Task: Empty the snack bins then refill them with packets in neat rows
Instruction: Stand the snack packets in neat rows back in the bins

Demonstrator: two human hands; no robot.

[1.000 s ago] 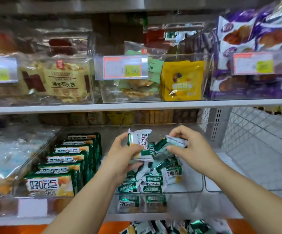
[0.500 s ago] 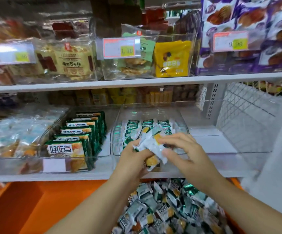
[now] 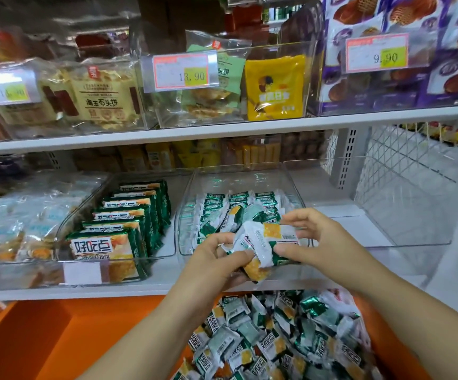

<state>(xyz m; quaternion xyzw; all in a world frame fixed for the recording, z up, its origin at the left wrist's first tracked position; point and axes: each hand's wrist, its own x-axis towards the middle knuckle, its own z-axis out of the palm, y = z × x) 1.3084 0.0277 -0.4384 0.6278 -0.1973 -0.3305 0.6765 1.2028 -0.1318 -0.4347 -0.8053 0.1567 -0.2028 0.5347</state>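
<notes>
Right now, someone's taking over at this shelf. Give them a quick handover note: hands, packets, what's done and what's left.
Left hand and right hand both grip one bunch of small packets, in front of the clear bin.
Done: rows of packets line the bin's back.
Left: place the held bunch, straighten the loose few behind it, then row up the big pile below the shelf.

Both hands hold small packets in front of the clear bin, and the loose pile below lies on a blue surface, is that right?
Not quite: the head view shows the loose pile lying on an orange surface, not blue. The left hand and right hand do hold small packets in front of the clear bin.
</notes>
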